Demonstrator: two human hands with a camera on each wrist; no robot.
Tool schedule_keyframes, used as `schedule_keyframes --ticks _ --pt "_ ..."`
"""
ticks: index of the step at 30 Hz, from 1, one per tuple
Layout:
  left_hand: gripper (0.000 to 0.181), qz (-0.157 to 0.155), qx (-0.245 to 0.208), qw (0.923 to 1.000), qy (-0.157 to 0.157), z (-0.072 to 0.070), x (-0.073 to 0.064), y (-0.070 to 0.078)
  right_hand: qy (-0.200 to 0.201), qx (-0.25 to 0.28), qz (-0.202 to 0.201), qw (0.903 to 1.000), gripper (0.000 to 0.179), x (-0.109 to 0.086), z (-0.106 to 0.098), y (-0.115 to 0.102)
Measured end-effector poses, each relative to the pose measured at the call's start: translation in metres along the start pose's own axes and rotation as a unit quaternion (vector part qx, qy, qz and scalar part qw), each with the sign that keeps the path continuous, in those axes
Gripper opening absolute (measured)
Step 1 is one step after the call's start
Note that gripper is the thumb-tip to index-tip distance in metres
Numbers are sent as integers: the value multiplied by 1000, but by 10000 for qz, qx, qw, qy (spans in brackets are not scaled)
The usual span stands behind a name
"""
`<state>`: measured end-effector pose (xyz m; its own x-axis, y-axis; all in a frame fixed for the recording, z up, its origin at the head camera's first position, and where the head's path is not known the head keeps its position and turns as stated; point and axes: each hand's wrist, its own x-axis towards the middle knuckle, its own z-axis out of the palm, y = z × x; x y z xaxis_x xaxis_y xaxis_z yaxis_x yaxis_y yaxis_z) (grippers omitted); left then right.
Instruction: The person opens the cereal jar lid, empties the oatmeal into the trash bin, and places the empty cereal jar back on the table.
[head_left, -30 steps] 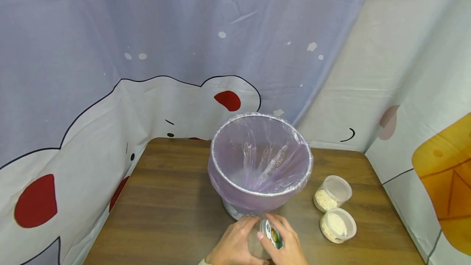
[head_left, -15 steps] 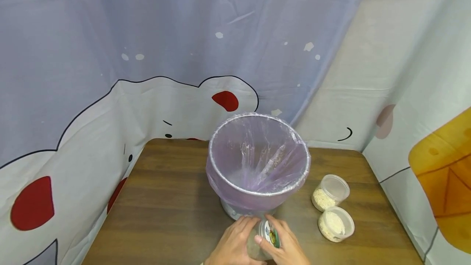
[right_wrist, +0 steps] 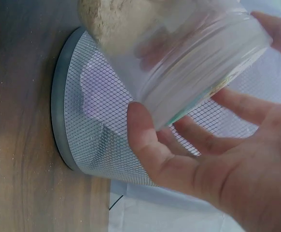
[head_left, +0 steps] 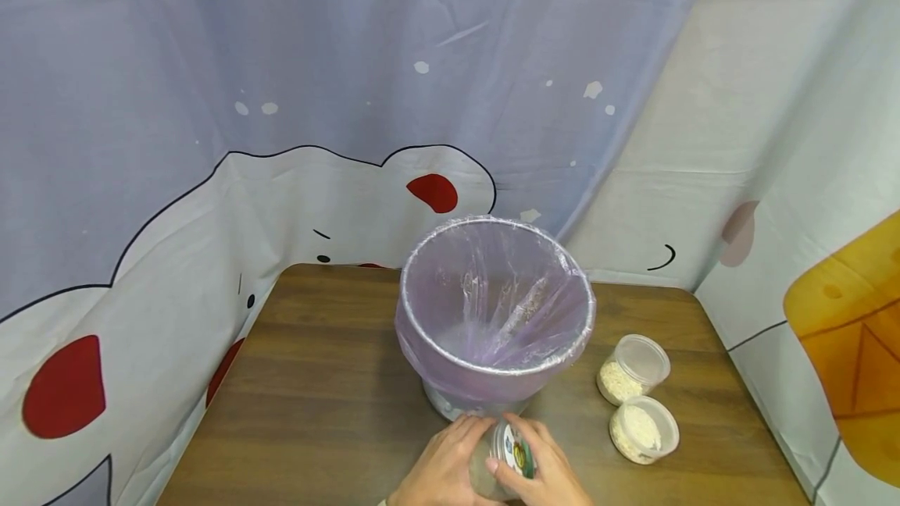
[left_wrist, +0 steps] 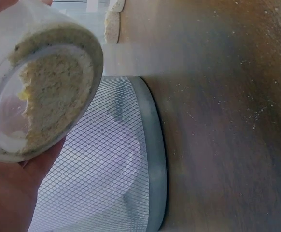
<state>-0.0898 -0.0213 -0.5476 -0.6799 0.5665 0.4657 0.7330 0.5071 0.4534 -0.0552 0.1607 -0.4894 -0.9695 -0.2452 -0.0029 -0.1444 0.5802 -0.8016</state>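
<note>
A clear plastic jar (head_left: 481, 476) with a printed lid (head_left: 519, 453) is held tilted just in front of the waste bin. My left hand (head_left: 441, 463) grips its body from the left. The fingers and thumb of my right hand (head_left: 543, 468) hold the lid around its edge. In the left wrist view, the jar's bottom (left_wrist: 58, 92) shows clumped brownish matter with dark specks and a small yellow bit. The lid stays on the jar in the right wrist view, its rim between thumb and fingers.
A mesh waste bin (right_wrist: 99, 140) lined with a purple plastic bag (head_left: 492, 385) stands on the wooden table (head_left: 316, 397). Two clear tubs, a farther tub (head_left: 636, 365) and a nearer tub (head_left: 645, 432), hold pale flaky matter at the right. Printed cloth (head_left: 316, 61) hangs behind.
My right thumb has moved slightly lower along the lid's edge. Both hands stay on the jar in front of the bin; the view shifts a little.
</note>
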Motion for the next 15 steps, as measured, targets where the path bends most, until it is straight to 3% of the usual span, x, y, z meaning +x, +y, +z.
schedule_keyframes --ticks 5,10,15 --pt "90 -215 -394 9988 -213 -2 0 -2 -158 91 -416 9990 63 0 -2 4" --pt "88 -228 -472 9982 -275 -4 -1 -2 -201 32 -907 9957 65 0 -3 7" --pt "87 -318 -542 9974 -342 -5 -3 0 -324 115 -1010 9943 65 1 -3 10"
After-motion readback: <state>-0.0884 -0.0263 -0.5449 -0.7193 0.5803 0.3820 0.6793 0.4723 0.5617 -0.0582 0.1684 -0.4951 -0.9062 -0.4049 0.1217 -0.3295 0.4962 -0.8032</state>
